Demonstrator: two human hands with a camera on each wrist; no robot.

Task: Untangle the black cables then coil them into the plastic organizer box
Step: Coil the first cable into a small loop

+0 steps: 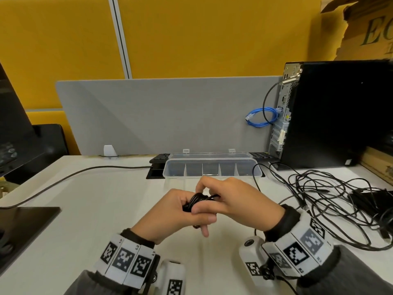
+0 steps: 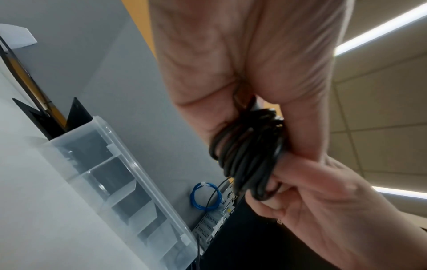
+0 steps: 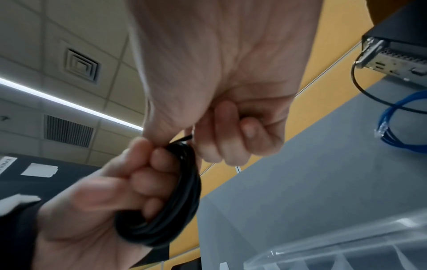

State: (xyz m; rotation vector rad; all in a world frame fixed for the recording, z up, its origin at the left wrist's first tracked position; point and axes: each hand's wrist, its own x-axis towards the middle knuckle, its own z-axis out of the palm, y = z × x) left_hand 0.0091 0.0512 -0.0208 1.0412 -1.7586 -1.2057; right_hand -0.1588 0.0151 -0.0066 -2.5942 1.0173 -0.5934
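Observation:
A small coil of black cable (image 1: pixel 196 201) sits between my two hands above the middle of the white desk. My left hand (image 1: pixel 180 211) grips the coil (image 2: pixel 249 153) with curled fingers. My right hand (image 1: pixel 225 195) pinches the coil's loose end (image 3: pixel 184 138) at the top. The clear plastic organizer box (image 1: pixel 212 168) lies open just beyond the hands, its several compartments holding nothing I can see. A tangle of black cables (image 1: pixel 331 199) spreads over the desk at the right.
A black computer tower (image 1: pixel 331 116) stands at the back right with a blue network cable (image 1: pixel 260 118) hanging beside it. A grey divider panel (image 1: pixel 161 111) runs behind the box. A monitor base (image 1: pixel 23 224) and a black cord (image 1: pixel 63 179) lie at the left.

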